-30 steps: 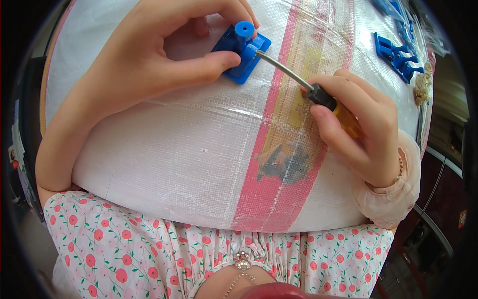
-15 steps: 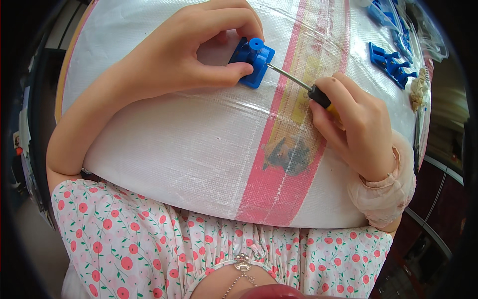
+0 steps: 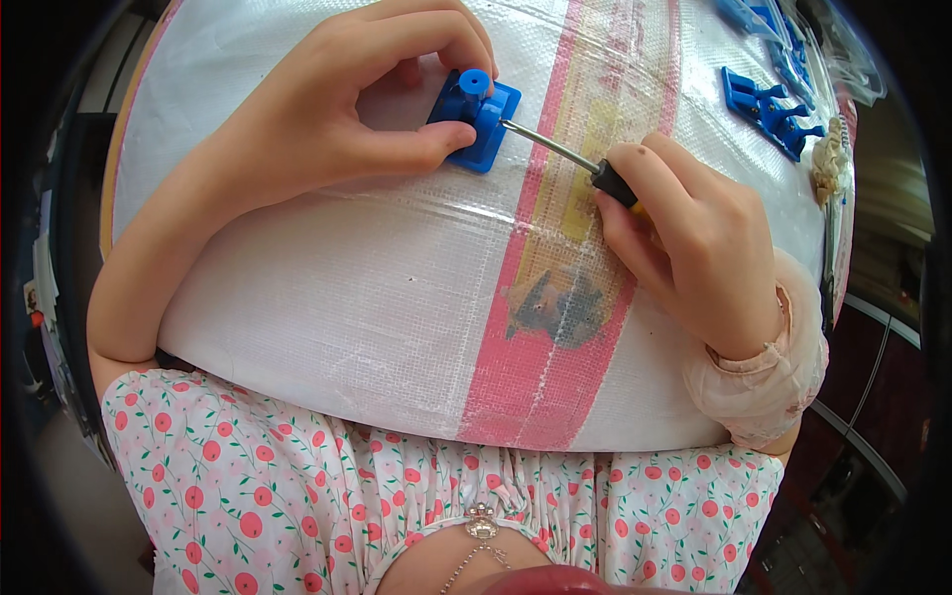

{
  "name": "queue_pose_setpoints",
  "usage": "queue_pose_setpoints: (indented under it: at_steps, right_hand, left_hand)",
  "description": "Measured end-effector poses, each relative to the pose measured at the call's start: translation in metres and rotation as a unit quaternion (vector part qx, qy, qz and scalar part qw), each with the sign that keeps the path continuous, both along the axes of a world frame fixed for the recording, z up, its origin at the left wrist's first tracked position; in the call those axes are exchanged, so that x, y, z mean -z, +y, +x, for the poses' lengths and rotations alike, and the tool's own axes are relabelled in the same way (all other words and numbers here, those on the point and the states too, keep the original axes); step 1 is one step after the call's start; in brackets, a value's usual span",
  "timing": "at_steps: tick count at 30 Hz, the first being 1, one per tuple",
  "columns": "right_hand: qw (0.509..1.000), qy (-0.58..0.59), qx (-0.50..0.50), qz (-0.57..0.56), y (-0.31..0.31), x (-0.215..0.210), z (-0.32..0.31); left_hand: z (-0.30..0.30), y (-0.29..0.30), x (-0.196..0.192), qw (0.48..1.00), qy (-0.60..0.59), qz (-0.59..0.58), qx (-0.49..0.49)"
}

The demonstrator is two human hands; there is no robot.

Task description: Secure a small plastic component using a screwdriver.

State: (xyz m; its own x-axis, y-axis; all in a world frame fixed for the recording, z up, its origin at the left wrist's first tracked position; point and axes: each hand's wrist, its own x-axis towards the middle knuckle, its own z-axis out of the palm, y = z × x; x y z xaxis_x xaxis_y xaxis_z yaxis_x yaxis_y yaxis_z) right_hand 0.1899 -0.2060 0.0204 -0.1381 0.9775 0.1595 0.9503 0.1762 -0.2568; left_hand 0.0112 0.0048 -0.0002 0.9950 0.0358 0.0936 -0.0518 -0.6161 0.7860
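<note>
Head view. Small blue moulded-plastic part (image 3: pixel 476 117): flat squarish base plate with a short round post standing up from it, hollow at the top. It rests on a white woven plastic sheet (image 3: pixel 327 288) that covers the work surface, just left of the sheet's broad pink stripe (image 3: pixel 555 327).

Left hand (image 3: pixel 327 109): closed around the part, thumb pressed along its near edge, fingers curled over the far side.

Right hand (image 3: pixel 684 238): closed on the black handle of a slim metal-shafted screwdriver (image 3: pixel 560 151). Shaft runs up and left; tip meets the right side of the part. Exact contact point too small to tell. A pale pink gathered cuff sits at this wrist.

Stripe carries a yellowish patch under the shaft and a dark grey smudge (image 3: pixel 555 307) nearer the body.

Far right of the sheet: more blue plastic parts (image 3: pixel 769 104), well apart from both hands.

Bottom edge: floral-print garment, white with red flowers (image 3: pixel 297 496).
</note>
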Motion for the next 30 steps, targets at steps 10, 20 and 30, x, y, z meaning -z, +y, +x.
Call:
queue_pose_setpoints:
  at_steps: [10,20,30]
  right_hand:
    - [1.0,-0.006,0.009,0.009,0.001,0.002,0.001]
    - [0.998,-0.036,0.014,0.048,0.0,-0.002,-0.005]
    - [0.994,0.11,0.018,0.015,0.006,0.004,0.003]
  left_hand:
    - [0.004,0.004,0.002,0.999,-0.027,0.021,0.02]
    - [0.005,0.001,0.002,0.997,-0.07,0.044,-0.003]
    - [0.008,0.006,-0.01,0.999,-0.051,0.004,-0.006]
